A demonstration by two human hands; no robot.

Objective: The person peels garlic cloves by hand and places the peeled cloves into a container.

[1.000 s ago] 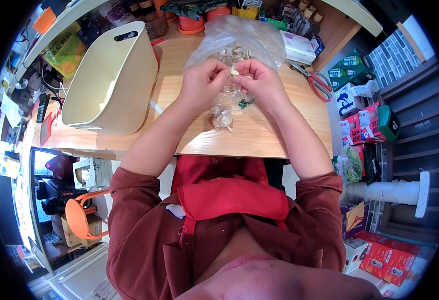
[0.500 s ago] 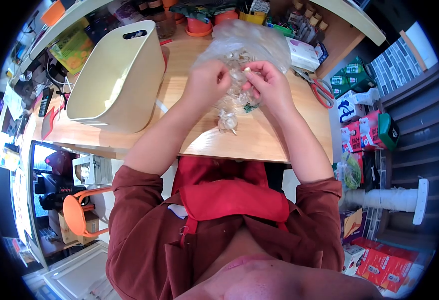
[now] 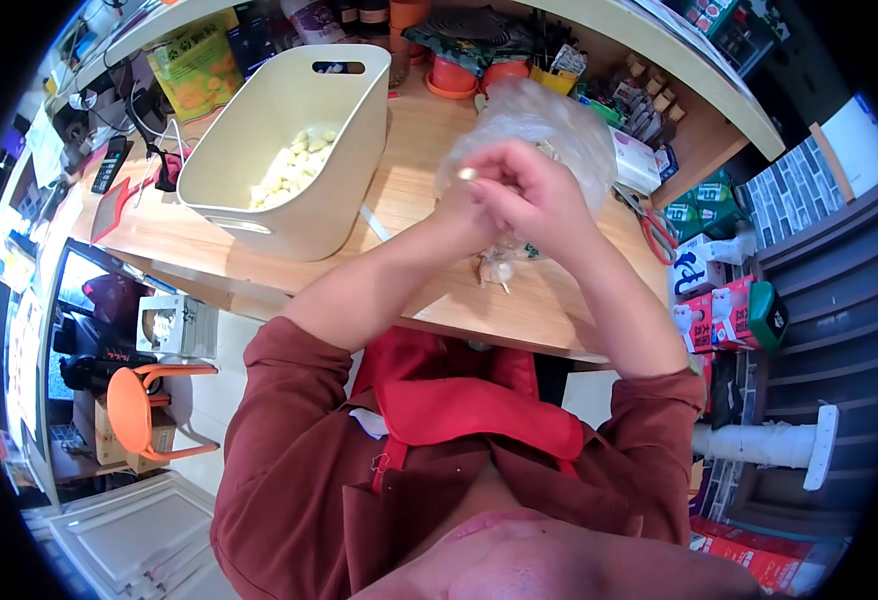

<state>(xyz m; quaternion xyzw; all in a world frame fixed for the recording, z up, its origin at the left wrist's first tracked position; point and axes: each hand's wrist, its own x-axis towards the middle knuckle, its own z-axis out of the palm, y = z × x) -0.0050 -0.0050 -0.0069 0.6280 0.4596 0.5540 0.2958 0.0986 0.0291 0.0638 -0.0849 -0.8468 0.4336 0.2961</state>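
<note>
Peeled garlic clove point(image 3: 468, 174) up in the air, right of the cream bin, pinched between thumb and finger of the right hand point(image 3: 531, 198). Left hand point(image 3: 462, 216) sits between right hand and bin, mostly covered by the right; its fingers are hidden, can't tell if they hold anything. Hands overlap in view; contact between them unclear.

Garlic bulb point(image 3: 497, 270) on the wooden table point(image 3: 479, 318), right of the bin and nearer the person than the hands. Clear plastic bag point(image 3: 559, 112) also right of the bin, behind the hands, partly blocked. Cream bin point(image 3: 349, 205) upright, pile of pale cloves point(image 3: 299, 165) inside on its floor. White strip point(image 3: 373, 223) flat on the table just right of the bin.

Further out: white box point(image 3: 637, 162) and scissors point(image 3: 659, 238) with red handles, both well right of the bin beyond the bag. Orange pot point(image 3: 451, 76) behind the bin, to its right. Yellow pouch point(image 3: 194, 68) behind the bin, to its left. Black remote point(image 3: 111, 165) left of the bin. Orange stool point(image 3: 129, 412) on the floor, below and left of the bin.
</note>
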